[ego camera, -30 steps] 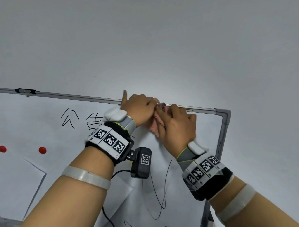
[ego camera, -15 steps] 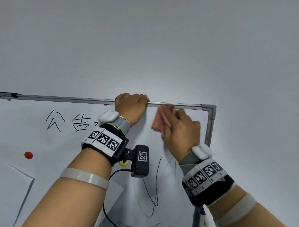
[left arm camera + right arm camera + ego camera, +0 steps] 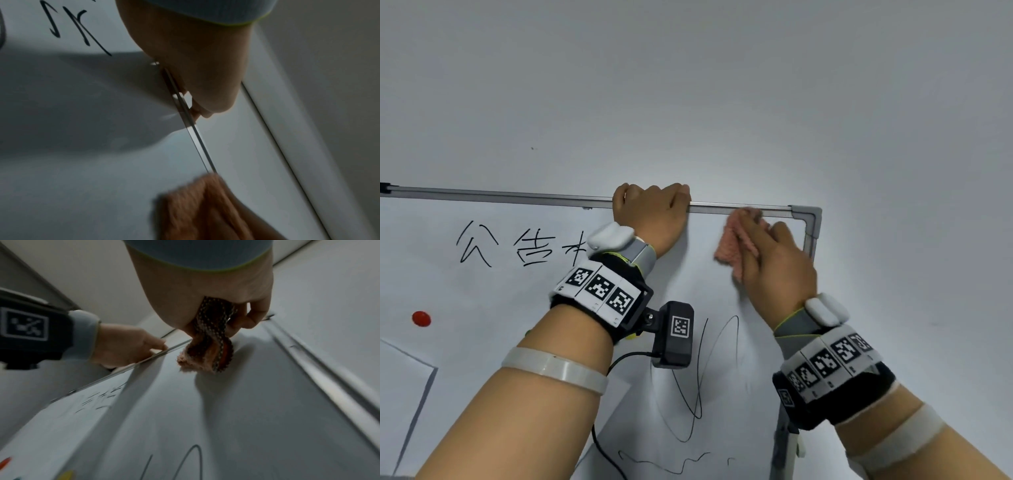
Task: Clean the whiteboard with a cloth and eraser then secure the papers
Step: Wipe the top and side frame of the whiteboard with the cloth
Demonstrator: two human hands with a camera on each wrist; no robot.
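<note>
A whiteboard (image 3: 482, 291) hangs on the wall, with black characters at upper left and black scribbles (image 3: 698, 377) lower down. My left hand (image 3: 654, 212) grips the board's top frame rail (image 3: 517, 197), fingers curled over it; the left hand (image 3: 127, 347) also shows in the right wrist view. My right hand (image 3: 774, 260) holds a pink cloth (image 3: 732, 243) bunched in its fingers and presses it on the board near the top right corner (image 3: 810, 216). The cloth (image 3: 205, 352) hangs from the curled fingers (image 3: 255, 316). The cloth (image 3: 201, 207) is blurred in the left wrist view.
A red magnet (image 3: 421, 318) sits on the board at left. A white paper sheet (image 3: 404, 394) lies on the board at lower left, one corner loose. The board's right frame (image 3: 784, 428) runs down at the right. Bare grey wall (image 3: 722, 85) fills the area above.
My hands have separated: the left went to the top rail and stayed there, while the right carried the cloth rightward toward the top right corner.
</note>
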